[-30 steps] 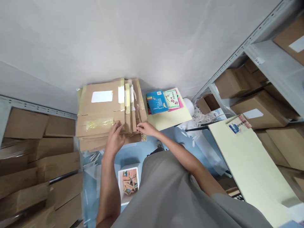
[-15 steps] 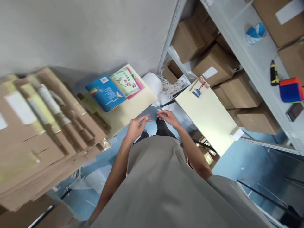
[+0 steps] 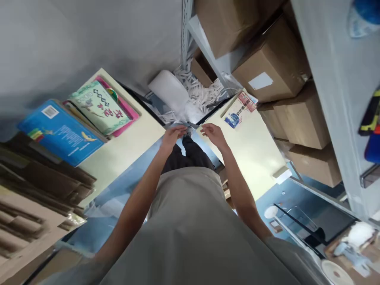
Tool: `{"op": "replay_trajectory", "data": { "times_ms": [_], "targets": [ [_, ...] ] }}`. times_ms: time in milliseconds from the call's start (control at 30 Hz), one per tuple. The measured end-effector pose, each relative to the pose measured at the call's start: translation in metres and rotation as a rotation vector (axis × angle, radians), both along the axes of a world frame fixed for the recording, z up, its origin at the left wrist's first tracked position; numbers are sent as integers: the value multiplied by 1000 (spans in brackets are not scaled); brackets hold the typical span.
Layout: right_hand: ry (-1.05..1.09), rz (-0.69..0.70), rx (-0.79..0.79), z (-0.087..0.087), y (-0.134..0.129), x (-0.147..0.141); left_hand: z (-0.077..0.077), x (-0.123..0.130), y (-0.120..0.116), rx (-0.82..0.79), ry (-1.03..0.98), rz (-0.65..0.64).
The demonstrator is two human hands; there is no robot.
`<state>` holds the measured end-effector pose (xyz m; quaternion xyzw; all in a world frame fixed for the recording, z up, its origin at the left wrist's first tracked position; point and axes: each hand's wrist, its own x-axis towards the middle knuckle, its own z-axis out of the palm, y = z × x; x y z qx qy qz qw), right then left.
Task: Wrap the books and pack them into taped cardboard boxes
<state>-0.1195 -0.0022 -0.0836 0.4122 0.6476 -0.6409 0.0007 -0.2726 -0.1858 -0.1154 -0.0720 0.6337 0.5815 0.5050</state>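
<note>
Over the gap between two pale tabletops, my left hand and my right hand are held apart in front of my body. The fingers of both hands are drawn together in a pinch. A thin greyish strip shows between the fingertips, too blurred to tell whether they hold it. My right hand is close to the corner of the right tabletop. Nearest to my left hand is the edge of the left tabletop.
A blue book and a green-covered book lie on the left table. Flattened cardboard is stacked beyond them. A printed card rests on the right table. Shredded paper lies behind; cardboard boxes fill the right shelf.
My view has moved closer to the tables and turned, so the books shift left and the flattened cardboard slides toward the lower left. My hands are farther apart, with the right hand's fingers more curled.
</note>
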Motion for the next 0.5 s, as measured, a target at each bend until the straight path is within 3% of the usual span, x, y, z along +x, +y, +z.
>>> {"op": "replay_trajectory", "data": {
  "times_ms": [133, 267, 367, 500],
  "targets": [
    [-130, 102, 2, -53, 47, -41, -50, -10, 49, -147, -177, 208],
    [-269, 304, 111, -121, 87, -91, -117, -25, 85, -283, -302, 385],
    [-411, 493, 239, -184, 113, -126, -180, -34, 110, -376, -415, 445],
    [-640, 625, 334, -289, 144, -155, -274, -42, 136, -445, -495, 449]
  ]
}}
